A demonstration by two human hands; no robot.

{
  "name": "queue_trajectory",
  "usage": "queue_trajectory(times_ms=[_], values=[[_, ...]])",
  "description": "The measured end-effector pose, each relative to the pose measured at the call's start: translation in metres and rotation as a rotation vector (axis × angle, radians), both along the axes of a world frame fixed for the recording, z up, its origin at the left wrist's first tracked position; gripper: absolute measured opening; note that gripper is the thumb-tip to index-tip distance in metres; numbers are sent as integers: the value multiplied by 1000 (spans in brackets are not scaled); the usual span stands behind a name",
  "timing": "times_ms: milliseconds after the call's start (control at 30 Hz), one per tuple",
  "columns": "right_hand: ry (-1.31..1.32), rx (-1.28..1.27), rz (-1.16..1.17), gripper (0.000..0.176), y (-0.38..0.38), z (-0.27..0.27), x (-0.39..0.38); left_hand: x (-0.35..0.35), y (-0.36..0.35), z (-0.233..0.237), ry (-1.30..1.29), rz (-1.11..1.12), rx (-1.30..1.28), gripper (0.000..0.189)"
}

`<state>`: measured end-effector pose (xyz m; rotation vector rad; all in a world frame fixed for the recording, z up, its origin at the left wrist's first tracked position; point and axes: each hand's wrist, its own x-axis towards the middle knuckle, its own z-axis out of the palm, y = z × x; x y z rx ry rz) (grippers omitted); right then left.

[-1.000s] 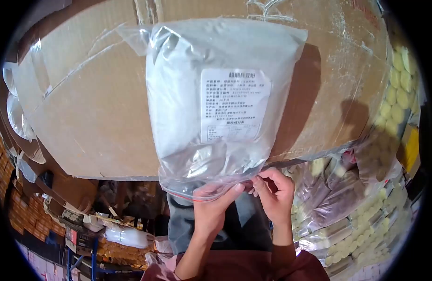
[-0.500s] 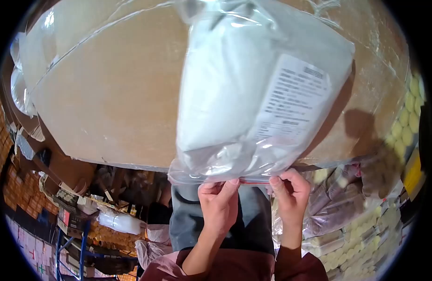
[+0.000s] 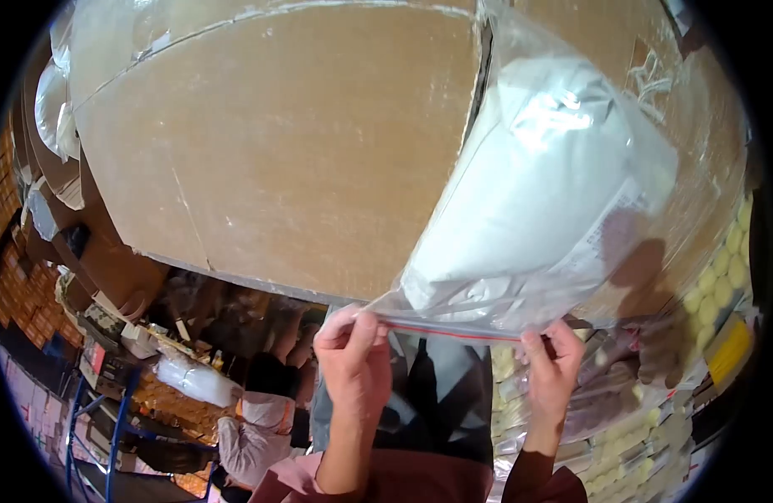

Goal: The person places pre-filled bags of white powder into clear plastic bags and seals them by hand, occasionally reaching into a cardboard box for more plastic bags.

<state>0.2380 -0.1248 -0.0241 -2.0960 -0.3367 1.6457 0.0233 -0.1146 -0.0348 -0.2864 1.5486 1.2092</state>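
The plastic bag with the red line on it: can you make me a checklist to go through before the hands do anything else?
1. Left hand has a grip on one end of the bag's edge: ok.
2. Right hand has a grip near the other end: ok.
3. Red line stretched out between the hands: ok.
4. Plastic bag resting on the cardboard: ok.
5. Label easy to read: not ok, it's slanted and blurry.
6. Bag sealed all the way along: cannot tell.
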Motion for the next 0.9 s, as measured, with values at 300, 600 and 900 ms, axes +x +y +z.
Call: queue_trajectory(times_ms=[300, 600, 900], values=[[223, 396, -204, 73, 63, 25, 10, -23, 88, 38, 471, -701, 54, 39], [433, 449, -287, 63, 137, 40, -40, 21, 157, 76, -114, -730, 379, 52], [599, 578, 279, 55, 71, 223, -101, -77, 68, 226, -151, -782, 293, 48]])
